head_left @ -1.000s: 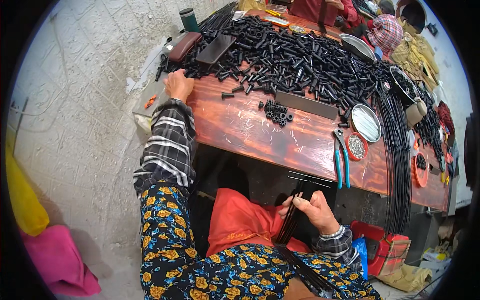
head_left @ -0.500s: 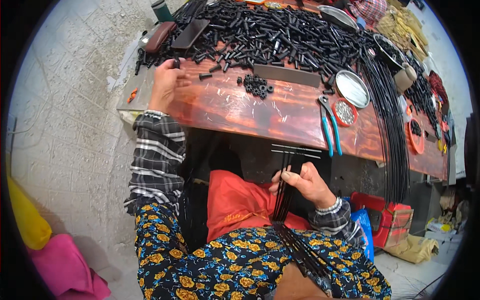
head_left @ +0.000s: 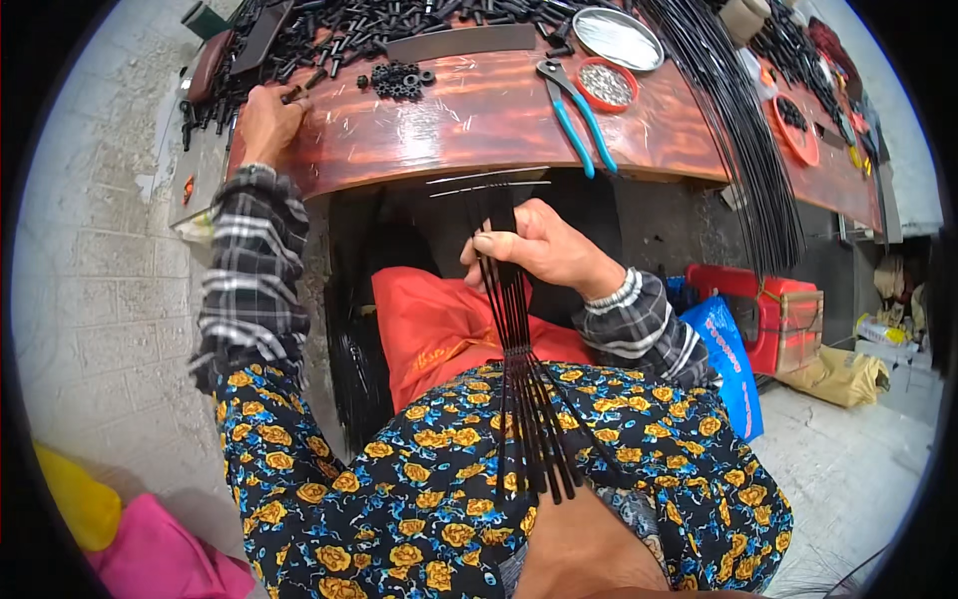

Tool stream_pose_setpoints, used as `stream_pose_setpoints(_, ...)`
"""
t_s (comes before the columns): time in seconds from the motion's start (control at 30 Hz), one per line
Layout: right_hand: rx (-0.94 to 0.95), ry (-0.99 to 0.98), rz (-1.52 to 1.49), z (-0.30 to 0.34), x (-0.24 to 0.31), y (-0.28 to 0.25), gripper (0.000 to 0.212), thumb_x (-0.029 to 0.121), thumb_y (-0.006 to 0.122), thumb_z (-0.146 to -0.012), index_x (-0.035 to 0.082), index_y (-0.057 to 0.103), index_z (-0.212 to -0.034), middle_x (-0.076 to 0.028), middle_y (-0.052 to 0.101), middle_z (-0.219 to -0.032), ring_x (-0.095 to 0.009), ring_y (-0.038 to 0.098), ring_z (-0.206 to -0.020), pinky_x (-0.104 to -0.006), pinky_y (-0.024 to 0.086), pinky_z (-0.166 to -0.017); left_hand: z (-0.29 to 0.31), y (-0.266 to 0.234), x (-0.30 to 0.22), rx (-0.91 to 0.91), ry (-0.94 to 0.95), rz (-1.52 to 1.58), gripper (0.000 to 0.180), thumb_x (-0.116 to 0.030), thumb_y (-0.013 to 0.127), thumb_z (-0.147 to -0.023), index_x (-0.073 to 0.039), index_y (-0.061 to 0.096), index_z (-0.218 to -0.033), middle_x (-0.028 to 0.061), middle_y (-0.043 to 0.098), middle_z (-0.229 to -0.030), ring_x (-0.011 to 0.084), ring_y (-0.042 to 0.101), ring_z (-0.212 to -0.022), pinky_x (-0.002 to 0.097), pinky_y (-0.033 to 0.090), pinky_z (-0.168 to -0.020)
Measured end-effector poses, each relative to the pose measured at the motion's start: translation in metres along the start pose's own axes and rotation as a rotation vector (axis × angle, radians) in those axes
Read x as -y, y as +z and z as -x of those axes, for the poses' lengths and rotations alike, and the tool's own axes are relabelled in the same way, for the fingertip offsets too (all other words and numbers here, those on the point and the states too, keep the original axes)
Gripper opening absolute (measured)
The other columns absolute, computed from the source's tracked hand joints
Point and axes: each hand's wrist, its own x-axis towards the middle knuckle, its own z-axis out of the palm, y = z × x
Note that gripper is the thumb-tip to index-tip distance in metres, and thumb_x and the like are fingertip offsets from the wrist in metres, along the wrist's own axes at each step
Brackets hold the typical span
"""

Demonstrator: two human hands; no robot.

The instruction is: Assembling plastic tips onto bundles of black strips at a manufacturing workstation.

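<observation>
My right hand (head_left: pixel 544 245) is closed around a bundle of thin black rods (head_left: pixel 519 329), held upright over my lap with the lower ends fanned out. Two thin pale wires (head_left: pixel 489 186) lie crosswise at the bundle's upper end. At the table's left side, my left hand (head_left: pixel 267 125) pinches a small dark tubular part (head_left: pixel 296 94) at the edge of a heap of black tubular parts (head_left: pixel 349 40). Part of its grip is hidden by the back of the hand.
On the red-brown table (head_left: pixel 479 130) lie small black rings (head_left: pixel 397 80), a flat grey bar (head_left: pixel 461 41) and blue-handled pliers (head_left: pixel 576 115). A red dish (head_left: pixel 606 85) of small metal pieces stands by a round metal tray (head_left: pixel 619 38). Long black rods (head_left: pixel 743 160) overhang the front edge at right.
The view has dipped and shifted right, so the table sits higher. My right hand has turned the rod bundle more upright. My left hand stays among the black parts.
</observation>
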Motion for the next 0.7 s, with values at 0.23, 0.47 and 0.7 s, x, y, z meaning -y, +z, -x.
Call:
stream_pose_setpoints(0.23,-0.003,0.002,0.008,0.009,-0.003,-0.007,0.029,0.020,0.055,-0.094,-0.006,0.065,-0.091,-0.011,0.068,-0.078,-0.016,0.066,-0.073,-0.0273,0.053,-0.070,0.113,-0.036,-0.122,0.399,-0.273,1.916,0.028,-0.007,0.056,-0.090,-0.001,0.054,-0.118,0.0145,0.063,-0.094,0.0191,0.063,-0.066,0.0341,0.057,-0.062)
stream_pose_setpoints(0.47,0.004,-0.004,-0.040,0.006,0.001,0.001,0.031,0.023,0.055,-0.094,-0.006,0.065,-0.091,-0.010,0.068,-0.077,-0.014,0.065,-0.072,-0.0253,0.052,-0.069,0.167,-0.022,-0.154,0.543,-0.456,2.320,0.027,-0.008,0.056,-0.091,-0.006,0.054,-0.118,0.0136,0.064,-0.098,0.0220,0.066,-0.079,0.0357,0.057,-0.068)
stream_pose_setpoints(0.7,0.011,-0.028,0.015,0.003,-0.006,-0.005,0.031,0.023,0.055,-0.094,-0.006,0.065,-0.091,-0.009,0.068,-0.077,-0.013,0.065,-0.072,-0.0250,0.052,-0.069,0.167,-0.021,-0.163,0.537,-0.417,2.275,0.026,-0.008,0.058,-0.090,-0.005,0.054,-0.115,0.0143,0.065,-0.099,0.0242,0.066,-0.080,0.0378,0.057,-0.069)
